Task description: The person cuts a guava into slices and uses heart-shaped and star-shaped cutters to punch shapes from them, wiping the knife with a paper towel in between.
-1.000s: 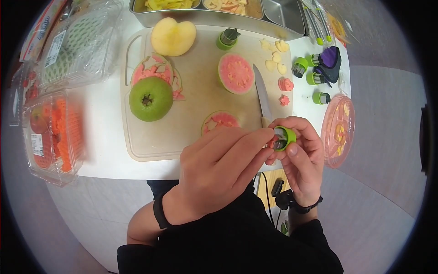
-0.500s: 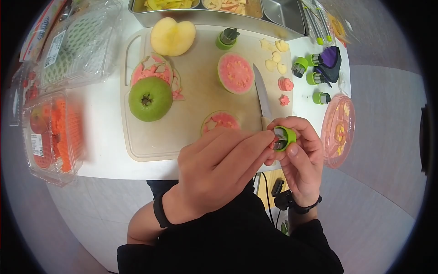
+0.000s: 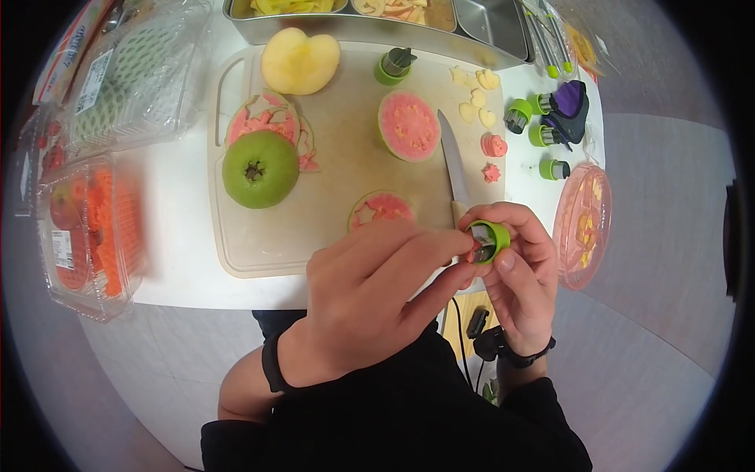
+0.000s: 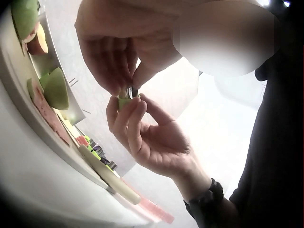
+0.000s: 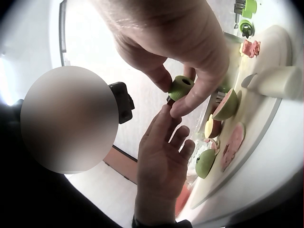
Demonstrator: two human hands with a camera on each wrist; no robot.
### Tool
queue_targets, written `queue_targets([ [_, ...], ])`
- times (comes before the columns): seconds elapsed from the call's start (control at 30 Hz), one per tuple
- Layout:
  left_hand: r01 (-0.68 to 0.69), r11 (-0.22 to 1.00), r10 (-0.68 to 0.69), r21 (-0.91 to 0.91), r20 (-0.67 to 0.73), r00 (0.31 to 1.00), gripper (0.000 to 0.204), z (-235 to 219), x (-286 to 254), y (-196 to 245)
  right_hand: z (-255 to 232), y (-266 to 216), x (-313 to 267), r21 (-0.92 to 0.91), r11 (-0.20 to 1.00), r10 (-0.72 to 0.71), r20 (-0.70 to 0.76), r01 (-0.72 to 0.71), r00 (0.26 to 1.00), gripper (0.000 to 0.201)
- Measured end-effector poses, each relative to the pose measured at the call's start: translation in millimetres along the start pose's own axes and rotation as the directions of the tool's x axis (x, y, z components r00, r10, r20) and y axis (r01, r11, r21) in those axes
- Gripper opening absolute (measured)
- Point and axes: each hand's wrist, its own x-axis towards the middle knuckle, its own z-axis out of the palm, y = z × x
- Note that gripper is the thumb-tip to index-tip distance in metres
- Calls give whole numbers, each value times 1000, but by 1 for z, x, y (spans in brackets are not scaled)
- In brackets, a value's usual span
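In the head view my right hand [image 3: 523, 271] grips a small green-rimmed metal cutter [image 3: 493, 241], its opening turned toward the left hand. My left hand [image 3: 370, 295] has its fingertips at that opening, where finger and thumb pinch a bit of pink fruit [image 3: 474, 251], mostly hidden. The left wrist view has my left hand [image 4: 128, 38] above the cutter and my right hand [image 4: 156, 137] below it. From the right wrist, the cutter [image 5: 180, 88] shows its green back between the fingers. A cut guava slice [image 3: 381, 208] lies beyond the left hand.
The cutting board [image 3: 330, 173] holds a knife [image 3: 453, 161], guava half [image 3: 409, 126], green guava [image 3: 261, 169], apple half [image 3: 300, 61] and small cut shapes [image 3: 494, 145]. More cutters [image 3: 554, 169] and a pink container [image 3: 583, 228] stand right; clear boxes [image 3: 94, 236] left; a metal tray [image 3: 377, 30] behind.
The left thumb has drawn down, away from the index finger, and a gap shows between them. The right hand and cutter have barely moved.
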Motion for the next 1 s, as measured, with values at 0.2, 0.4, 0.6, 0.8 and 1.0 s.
queue_targets([
  [0.2,37,999,-37,1,1,999,25,1,-1,0,-2,1,0,-7,1000,2,15,-2,1000,39],
  [0.4,42,997,-40,-58,29,999,25,7,-3,0,-1,3,0,-1,1000,-9,20,9,1000,39],
  [0.6,77,988,-75,-133,20,997,27,2,-2,0,-8,0,1,-43,998,-54,-5,54,999,42],
  [0.8,245,926,-243,-287,42,969,30,-6,-5,3,-28,-12,5,-653,693,-539,-188,305,821,45],
  [1.0,304,923,-301,-236,51,952,28,-20,-17,3,-19,-17,-6,-947,106,-858,67,303,510,41],
])
